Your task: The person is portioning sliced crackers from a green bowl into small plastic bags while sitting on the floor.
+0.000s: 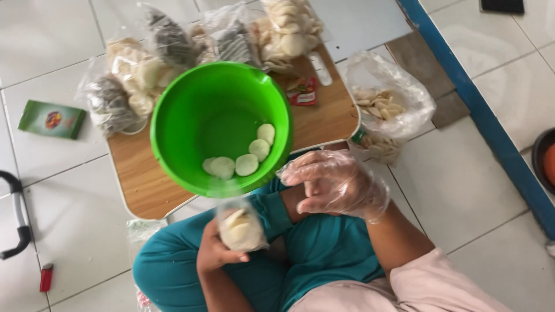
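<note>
A green plastic bowl (191, 110) rests on a low wooden table (324, 118) and holds several pale round crackers (245, 163). My left hand (215, 251) grips a small clear bag of crackers (240, 228) just below the bowl's near rim. My right hand (335, 185), covered by a clear plastic glove, hovers beside the bowl's right edge with fingers loosely curled and nothing visible in it. I sit cross-legged in teal trousers.
Several filled cracker bags (139, 69) crowd the table's far side. A large open bag of crackers (384, 104) stands to the right. On the tiled floor lie a green packet (52, 119), a red lighter (46, 277) and a black handle (20, 219). A blue beam (491, 121) runs along the right.
</note>
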